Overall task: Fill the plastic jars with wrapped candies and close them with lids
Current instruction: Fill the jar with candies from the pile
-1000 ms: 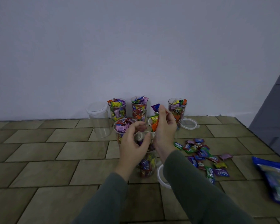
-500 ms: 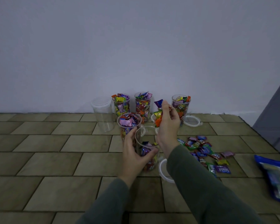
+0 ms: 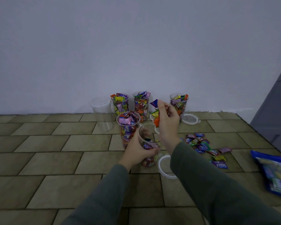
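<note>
Two hands at centre frame: left hand (image 3: 139, 151) wrapped round a partly filled clear jar (image 3: 148, 143) on the tiled floor (image 3: 55, 143); right hand (image 3: 168, 122) just above its rim, fingers clenched on a bunch of wrapped candies (image 3: 156, 114).

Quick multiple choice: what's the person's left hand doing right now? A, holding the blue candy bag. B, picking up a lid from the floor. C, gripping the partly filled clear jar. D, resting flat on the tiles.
C: the left hand is wrapped around the partly filled jar, while the right hand holds a bunch of wrapped candies over its open mouth.
</note>
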